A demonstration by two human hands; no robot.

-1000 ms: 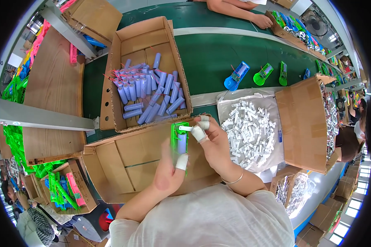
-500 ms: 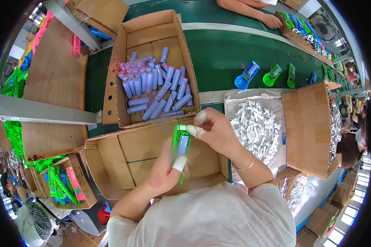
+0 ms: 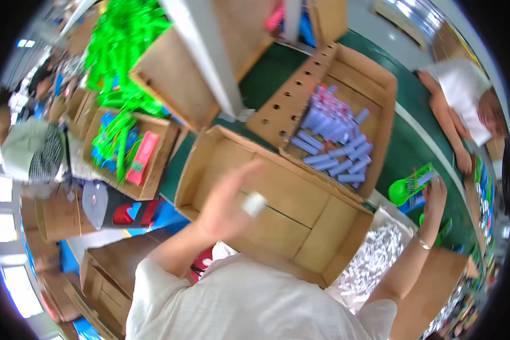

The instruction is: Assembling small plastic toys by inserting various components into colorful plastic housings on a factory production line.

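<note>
My right hand (image 3: 434,199) is stretched out to the far right, its fingers closed on the end of a green plastic casing (image 3: 403,190). A purple cylindrical battery cell shows inside that casing. Just beneath it on the green table lies a blue plastic casing (image 3: 415,203), partly covered. My left hand (image 3: 229,204), smeared by motion, hovers over the near cardboard box (image 3: 334,238) with fingers extended and nothing visible in it. White tape wraps its thumb. Behind this box, a second cardboard box (image 3: 379,153) holds many purple battery cells (image 3: 331,133) with red wires.
Small white plastic parts (image 3: 377,255) lie on a lined tray beside my right forearm. On the left stands a box of green, blue and pink casings (image 3: 122,141), below a large green heap (image 3: 124,51). A metal post (image 3: 204,51) rises nearby. Another person (image 3: 456,96) sits across the table.
My view has turned left. My right hand has carried the green casing from in front of me to the right side of the table. My left hand has let go of it and moved left.
</note>
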